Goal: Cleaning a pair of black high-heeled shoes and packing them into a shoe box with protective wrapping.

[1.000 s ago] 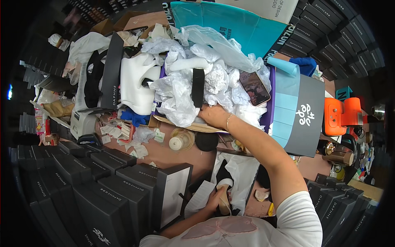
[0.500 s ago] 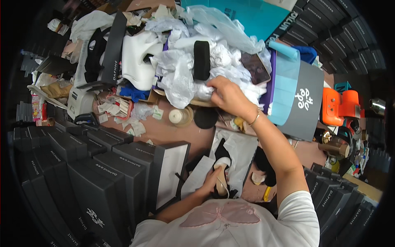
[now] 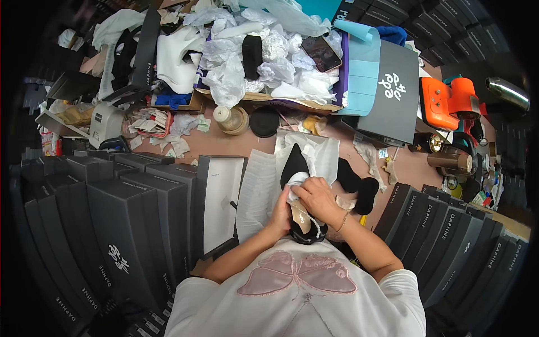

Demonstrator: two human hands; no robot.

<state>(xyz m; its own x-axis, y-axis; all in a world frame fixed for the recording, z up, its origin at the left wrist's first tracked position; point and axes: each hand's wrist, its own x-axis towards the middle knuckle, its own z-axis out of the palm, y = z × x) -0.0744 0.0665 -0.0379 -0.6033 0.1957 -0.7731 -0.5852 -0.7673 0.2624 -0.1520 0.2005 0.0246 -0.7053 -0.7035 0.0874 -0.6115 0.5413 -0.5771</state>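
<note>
A black pointed-toe shoe (image 3: 293,164) with a beige insole and a pearl strap is held in front of my chest, toe pointing away. My left hand (image 3: 280,213) is closed around its left side. My right hand (image 3: 320,199) bends over the shoe's opening, its fingers pressed on a wad of white paper (image 3: 297,178) inside the toe part; its fingertips are partly hidden. Beneath and beyond the shoe, white tissue paper (image 3: 323,150) lines a box. More tissue paper (image 3: 254,188) spreads to the left, beside an upright shoebox part with a white inside (image 3: 220,196).
Stacked dark shoeboxes (image 3: 126,219) flank me on the left, more boxes (image 3: 443,236) on the right. Ahead stands a purple-edged carton (image 3: 345,67) of crumpled white paper with a phone (image 3: 321,54) on top. A jar (image 3: 230,119), black pads (image 3: 358,182) and an orange device (image 3: 443,104) occupy the table.
My right hand has come back from the paper-filled carton to the shoe, bringing white paper. The shoe has shifted closer to my chest, and the view has tilted down.
</note>
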